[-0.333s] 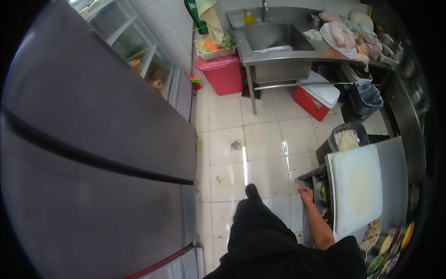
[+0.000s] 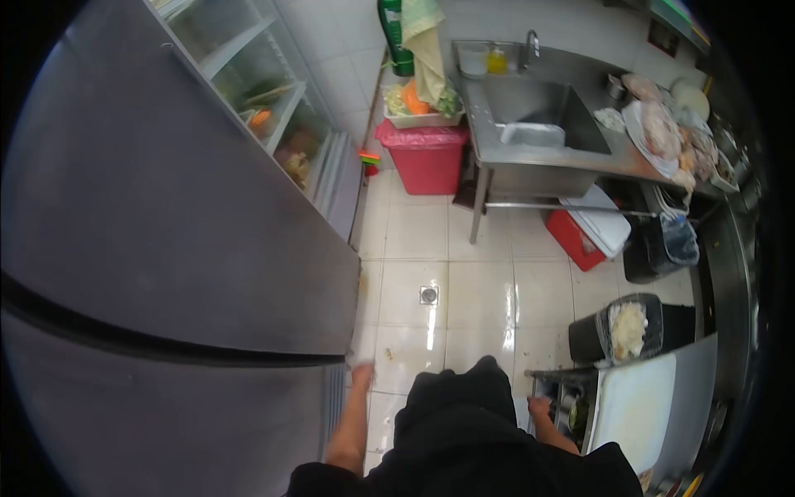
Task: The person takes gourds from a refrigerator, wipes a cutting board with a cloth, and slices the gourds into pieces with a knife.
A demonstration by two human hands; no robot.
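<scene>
Head-cam view: L hand [image 2: 362,376] is newly appearing beside grey fridge [image 2: 199,190]; R hand [image 2: 540,406] is staying near steel counter [image 2: 696,385] (blurred; I can't tell if either's gripping anything). Remotely, I'm judging both units are lying w/in reach.

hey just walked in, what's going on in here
A person in black is between a large grey metal fridge and a steel counter bearing a white rectangular cutting board. The blurred left hand is near the fridge's edge; the curled right hand is beside the counter. Neither visibly holds anything. Ahead, what looks like pale raw meat lies beside a stainless-steel sink.
</scene>
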